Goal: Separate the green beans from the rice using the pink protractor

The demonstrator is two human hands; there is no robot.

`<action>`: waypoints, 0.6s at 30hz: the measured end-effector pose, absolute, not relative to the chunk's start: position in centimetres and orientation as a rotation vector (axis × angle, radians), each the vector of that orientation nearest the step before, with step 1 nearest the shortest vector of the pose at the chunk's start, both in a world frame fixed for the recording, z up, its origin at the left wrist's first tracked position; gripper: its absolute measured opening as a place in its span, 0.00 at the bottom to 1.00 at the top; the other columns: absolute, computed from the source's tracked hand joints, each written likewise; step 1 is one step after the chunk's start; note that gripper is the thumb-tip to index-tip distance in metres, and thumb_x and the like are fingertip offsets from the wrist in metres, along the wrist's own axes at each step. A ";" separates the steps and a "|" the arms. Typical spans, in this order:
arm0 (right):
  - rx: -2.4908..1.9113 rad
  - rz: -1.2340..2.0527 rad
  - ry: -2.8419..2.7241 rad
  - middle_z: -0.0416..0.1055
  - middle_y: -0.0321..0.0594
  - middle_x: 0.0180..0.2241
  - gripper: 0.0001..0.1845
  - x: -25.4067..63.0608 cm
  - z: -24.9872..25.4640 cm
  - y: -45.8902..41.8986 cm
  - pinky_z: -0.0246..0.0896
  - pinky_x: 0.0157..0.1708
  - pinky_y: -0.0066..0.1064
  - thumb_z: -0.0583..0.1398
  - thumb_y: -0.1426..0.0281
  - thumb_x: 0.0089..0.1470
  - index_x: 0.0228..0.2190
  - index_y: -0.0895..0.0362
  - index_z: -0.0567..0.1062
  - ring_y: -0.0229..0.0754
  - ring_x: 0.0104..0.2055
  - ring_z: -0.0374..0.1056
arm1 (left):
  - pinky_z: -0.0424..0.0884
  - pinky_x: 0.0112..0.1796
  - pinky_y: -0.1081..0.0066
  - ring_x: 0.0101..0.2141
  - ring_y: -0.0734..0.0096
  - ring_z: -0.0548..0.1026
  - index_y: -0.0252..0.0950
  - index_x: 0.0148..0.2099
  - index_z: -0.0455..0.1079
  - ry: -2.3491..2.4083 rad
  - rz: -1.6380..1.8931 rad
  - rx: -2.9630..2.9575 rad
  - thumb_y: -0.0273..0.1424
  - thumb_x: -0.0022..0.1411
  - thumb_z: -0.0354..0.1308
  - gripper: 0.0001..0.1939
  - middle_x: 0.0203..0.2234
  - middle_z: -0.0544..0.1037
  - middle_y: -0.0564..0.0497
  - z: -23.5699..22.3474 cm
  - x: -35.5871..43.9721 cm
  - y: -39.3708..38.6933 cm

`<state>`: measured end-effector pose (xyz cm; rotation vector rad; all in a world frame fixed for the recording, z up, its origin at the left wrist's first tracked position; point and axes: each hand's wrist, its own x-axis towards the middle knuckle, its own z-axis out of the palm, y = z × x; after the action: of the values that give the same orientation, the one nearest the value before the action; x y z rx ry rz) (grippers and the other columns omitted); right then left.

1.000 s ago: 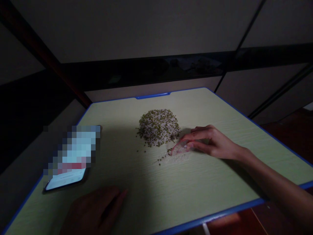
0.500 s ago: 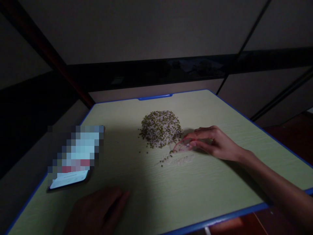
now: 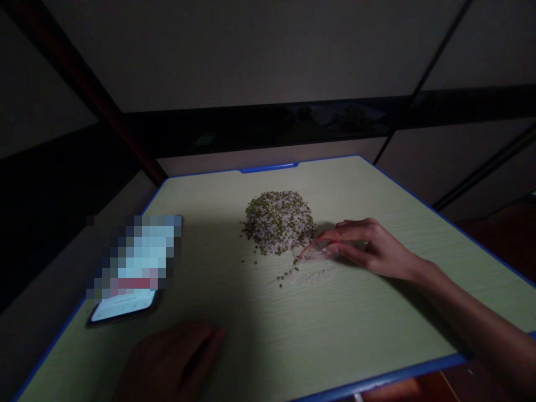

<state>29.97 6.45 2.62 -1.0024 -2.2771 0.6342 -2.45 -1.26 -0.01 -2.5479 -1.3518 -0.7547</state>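
Note:
A mixed heap of small green beans and white grains, like mung beans and rice (image 3: pixel 278 220), lies on the pale table (image 3: pixel 218 279). At its right front edge my right hand (image 3: pixel 362 245) pinches a thin clear plastic piece with a reddish edge (image 3: pixel 312 251) between thumb and fingers. That piece is tilted, its lower edge close to the tabletop; its full shape is hard to make out. Several stray beans (image 3: pixel 287 273) and a pale streak of grains (image 3: pixel 316 276) lie just in front. In shadow at the near left, my left hand (image 3: pixel 171 357) rests loosely on the table, thumb apart from the fingers, holding nothing visible.
A lit phone (image 3: pixel 134 268), its screen blurred out, lies at the table's left side. Blue trim (image 3: pixel 377 385) runs round the table's edge, with a blue handle-like strip (image 3: pixel 270 167) at the back. Behind stands a dark panelled cabinet wall (image 3: pixel 268 56).
The view has shifted slightly. The clear piece in my right hand is tilted a little differently beside the heap. My left hand stays in place.

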 end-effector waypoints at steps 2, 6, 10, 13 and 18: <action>-0.982 0.633 -2.277 0.77 0.42 0.36 0.13 29.9 2.6 6.5 0.63 0.33 0.32 0.55 0.72 0.55 0.39 0.57 0.77 0.41 0.35 0.72 | 0.69 0.22 0.82 0.19 0.79 0.73 0.41 0.28 0.68 -1.343 -0.780 -2.528 0.42 0.64 0.42 0.20 0.19 0.75 0.59 -0.1 -2.3 -1.1; -0.960 0.620 -2.284 0.77 0.43 0.36 0.12 29.8 2.3 6.6 0.62 0.34 0.32 0.55 0.73 0.56 0.40 0.57 0.77 0.41 0.34 0.71 | 0.68 0.21 0.83 0.18 0.80 0.72 0.42 0.28 0.68 -1.364 -0.765 -2.557 0.42 0.64 0.42 0.19 0.19 0.75 0.60 -0.1 -1.9 -0.8; -0.917 0.614 -2.297 0.77 0.41 0.37 0.13 29.8 2.1 6.7 0.61 0.36 0.33 0.55 0.72 0.57 0.42 0.55 0.76 0.40 0.35 0.71 | 0.67 0.21 0.82 0.19 0.80 0.73 0.41 0.28 0.67 -1.352 -0.713 -2.586 0.42 0.65 0.41 0.19 0.19 0.75 0.59 -0.1 -2.2 -1.0; -0.898 0.633 -2.295 0.77 0.41 0.34 0.13 29.9 2.1 6.8 0.61 0.33 0.32 0.55 0.73 0.56 0.41 0.56 0.76 0.40 0.32 0.69 | 0.67 0.22 0.82 0.19 0.80 0.72 0.41 0.30 0.67 -1.326 -0.728 -2.580 0.42 0.65 0.41 0.19 0.19 0.75 0.59 -0.1 -2.3 -1.1; -0.879 0.737 -2.300 0.76 0.42 0.32 0.12 30.2 2.6 6.6 0.61 0.31 0.30 0.56 0.76 0.56 0.40 0.59 0.77 0.38 0.31 0.69 | 0.67 0.23 0.84 0.18 0.82 0.72 0.41 0.28 0.68 -1.322 -0.792 -2.548 0.42 0.65 0.41 0.19 0.19 0.75 0.60 -0.2 -2.2 -1.0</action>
<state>30.22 6.55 2.58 -0.8794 -2.2995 0.7368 -2.21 -0.97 -0.19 -2.5483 -1.3217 -0.7915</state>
